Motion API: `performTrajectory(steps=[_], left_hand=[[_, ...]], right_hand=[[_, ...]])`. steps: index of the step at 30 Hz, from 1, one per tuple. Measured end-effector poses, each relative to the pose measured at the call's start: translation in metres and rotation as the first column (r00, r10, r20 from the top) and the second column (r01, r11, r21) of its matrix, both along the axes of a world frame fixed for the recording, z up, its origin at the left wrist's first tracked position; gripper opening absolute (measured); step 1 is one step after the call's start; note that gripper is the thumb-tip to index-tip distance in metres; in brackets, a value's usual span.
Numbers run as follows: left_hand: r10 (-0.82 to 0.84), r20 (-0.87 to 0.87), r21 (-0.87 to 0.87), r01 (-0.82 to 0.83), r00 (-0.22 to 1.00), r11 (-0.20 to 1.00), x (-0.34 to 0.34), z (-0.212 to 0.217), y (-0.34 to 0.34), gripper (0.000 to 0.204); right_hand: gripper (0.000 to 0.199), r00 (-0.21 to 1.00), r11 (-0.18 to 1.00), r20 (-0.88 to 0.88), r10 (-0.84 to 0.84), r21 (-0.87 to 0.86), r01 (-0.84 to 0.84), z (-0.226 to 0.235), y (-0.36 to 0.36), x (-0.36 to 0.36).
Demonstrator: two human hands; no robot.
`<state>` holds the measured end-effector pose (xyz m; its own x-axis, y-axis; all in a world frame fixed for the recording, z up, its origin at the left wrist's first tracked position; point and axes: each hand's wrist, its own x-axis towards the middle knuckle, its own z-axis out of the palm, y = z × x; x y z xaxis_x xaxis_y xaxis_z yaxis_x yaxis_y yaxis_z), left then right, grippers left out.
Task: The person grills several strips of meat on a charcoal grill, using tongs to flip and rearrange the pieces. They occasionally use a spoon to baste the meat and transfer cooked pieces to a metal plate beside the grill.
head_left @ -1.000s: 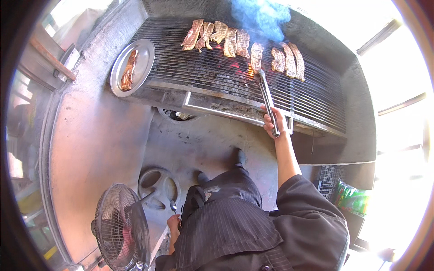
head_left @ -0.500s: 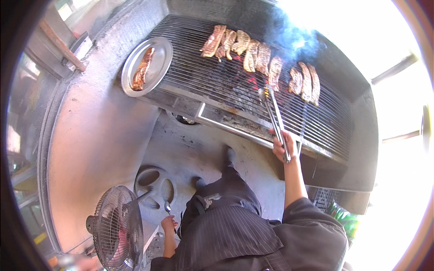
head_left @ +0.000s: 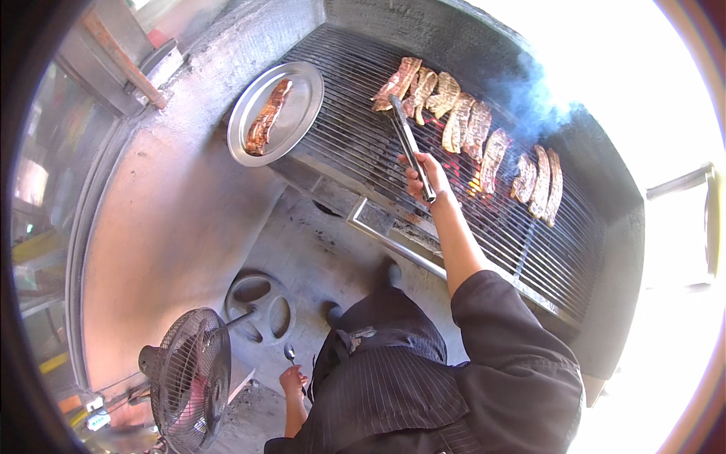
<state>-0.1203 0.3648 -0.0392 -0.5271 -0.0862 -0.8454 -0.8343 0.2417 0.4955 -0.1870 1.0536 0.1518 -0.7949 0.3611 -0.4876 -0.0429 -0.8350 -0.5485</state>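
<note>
My right hand (head_left: 428, 175) is wrapped round a pair of metal tongs (head_left: 408, 144), stretched out over the grill. Their tips lie at the lower end of the leftmost meat strip (head_left: 399, 80); whether they pinch it I cannot tell. Several more browned meat strips (head_left: 457, 125) run in a slanting row to the right across the grill grate (head_left: 355, 113). Low down by my left side, my left hand (head_left: 293, 380) is closed on a spoon (head_left: 290, 352), its bowl pointing up. An oval metal platter (head_left: 306, 98) at the grill's left end carries one darker meat strip (head_left: 268, 117).
Embers (head_left: 475, 182) glow under the grate and smoke (head_left: 533, 98) rises at the back right. A metal handle bar (head_left: 397, 246) runs along the grill's front. A caged fan (head_left: 190, 382) stands at lower left, near a round base (head_left: 261, 309) on the floor. A wall (head_left: 151, 250) borders the left.
My right hand has swung left and away from me, taking the tongs from the middle strips to the leftmost one. The view has shifted slightly. My left hand still has the spoon.
</note>
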Motion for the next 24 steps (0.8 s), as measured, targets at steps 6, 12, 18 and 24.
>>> performTrajectory(steps=[6, 12, 18, 24], left_hand=[[-0.017, -0.019, 0.069, 0.018, 1.000, 0.997, 0.028, -0.010, -0.012, 0.014], [-0.288, -0.133, -0.066, 0.282, 0.948, 0.957, 0.019, -0.055, -0.048, 0.015], [-0.632, -0.408, -0.112, 0.651, 0.658, 0.750, -0.026, -0.087, -0.081, 0.012], [-0.258, 0.124, 0.290, 0.214, 0.958, 0.933, -0.082, -0.080, -0.069, 0.008]], right_hand=[[0.034, 1.000, 0.998, -0.014, -0.008, 0.068, 0.009, 0.013, 0.021, -0.010], [0.035, 0.967, 0.965, -0.249, -0.053, 0.238, 0.114, 0.097, 0.047, 0.028], [0.042, 0.897, 0.944, -0.441, -0.017, 0.288, 0.160, 0.181, 0.030, 0.091], [0.044, 0.917, 0.877, -0.376, -0.130, 0.387, 0.284, 0.223, -0.046, 0.189]])
